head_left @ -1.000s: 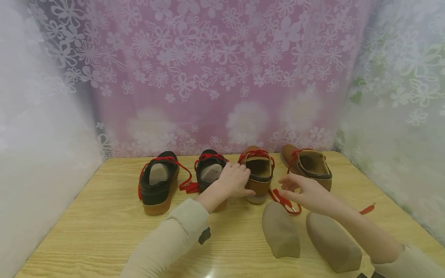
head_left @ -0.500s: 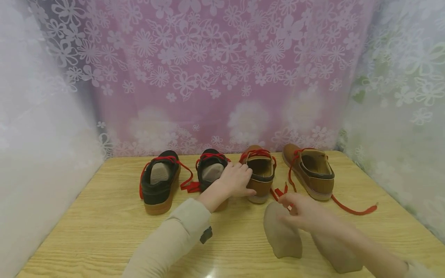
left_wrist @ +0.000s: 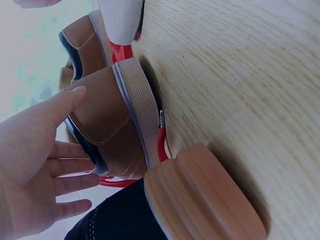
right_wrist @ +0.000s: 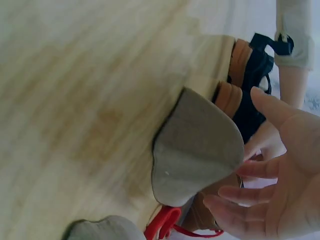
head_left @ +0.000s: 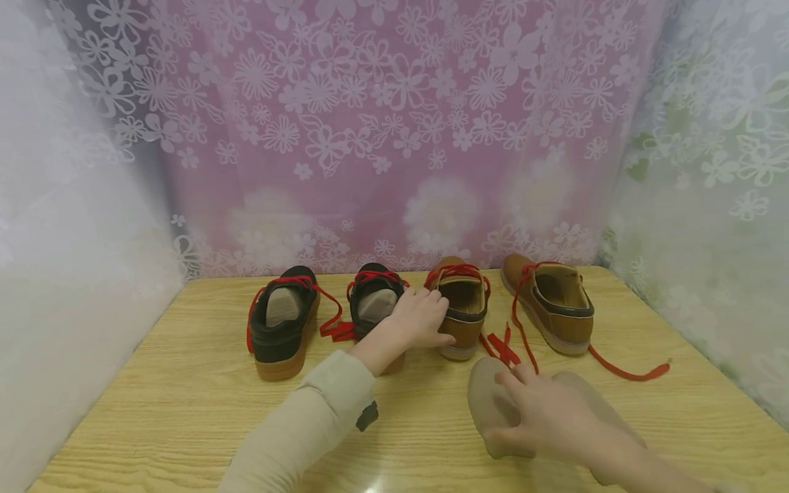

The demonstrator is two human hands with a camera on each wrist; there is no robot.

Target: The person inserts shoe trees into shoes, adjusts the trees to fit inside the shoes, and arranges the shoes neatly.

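My left hand (head_left: 420, 318) lies at the left side of a brown shoe (head_left: 462, 330) with red laces. In the left wrist view its thumb reaches over the heel and the fingers stretch along the collar. Over a grey-beige shoe insert (head_left: 483, 397) on the table hovers my right hand (head_left: 548, 414), its fingers spread. The right wrist view shows that insert (right_wrist: 197, 150) between the thumb and the other fingers, which stand apart around it. A second insert (head_left: 594, 400) lies to the right, partly hidden by the right hand.
Two black shoes (head_left: 277, 342) stand at the left with inserts (head_left: 283, 307) inside. Another brown shoe (head_left: 557, 318) stands at the back right, one red lace (head_left: 635, 375) trailing right. Loose red laces (head_left: 504, 350) lie between the brown shoes. A flowered curtain (head_left: 394, 137) hangs behind the table.
My right hand has moved down and toward me, from beside the right brown shoe to over the left loose insert. My left hand has stayed at the other brown shoe.
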